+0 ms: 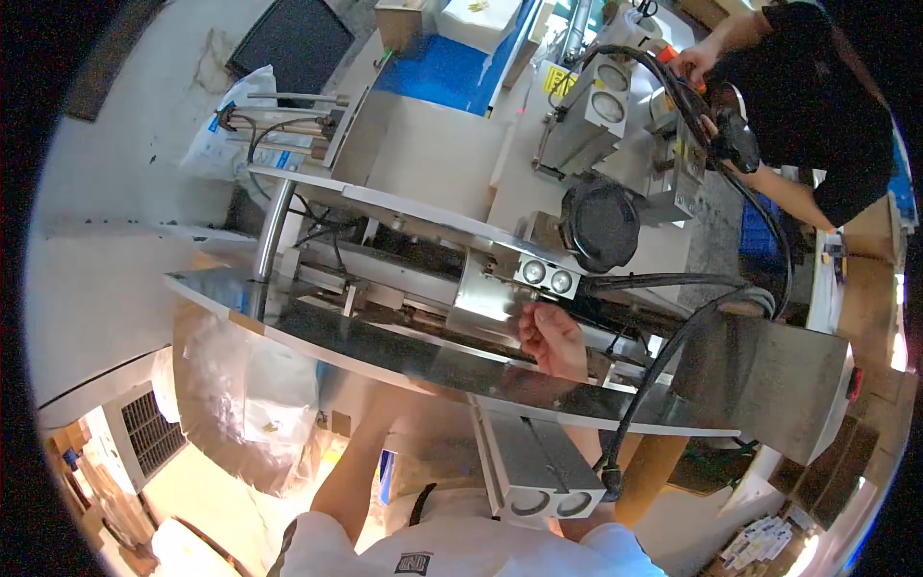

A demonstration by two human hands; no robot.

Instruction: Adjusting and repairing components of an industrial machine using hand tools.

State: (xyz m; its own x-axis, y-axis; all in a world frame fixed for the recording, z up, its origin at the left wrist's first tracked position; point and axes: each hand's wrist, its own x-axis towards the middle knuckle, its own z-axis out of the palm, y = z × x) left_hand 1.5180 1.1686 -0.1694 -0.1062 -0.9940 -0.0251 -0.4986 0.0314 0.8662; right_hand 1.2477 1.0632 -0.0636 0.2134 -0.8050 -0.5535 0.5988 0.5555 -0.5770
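Note:
My right hand reaches over the long metal front plate into the machine. Its fingers are curled together beside a shiny metal plate, just below a small block with two round silver faces. Whatever the fingertips hold, if anything, is too small to make out. My left forearm rises toward the underside of the front plate. The left hand's fingers are hidden there, so I cannot see what they touch.
A grey box with two round ends juts toward me. Thick black cables loop at right. A round black part stands behind the small block. At upper right, a co-worker's hand is on equipment. A plastic bag hangs at left.

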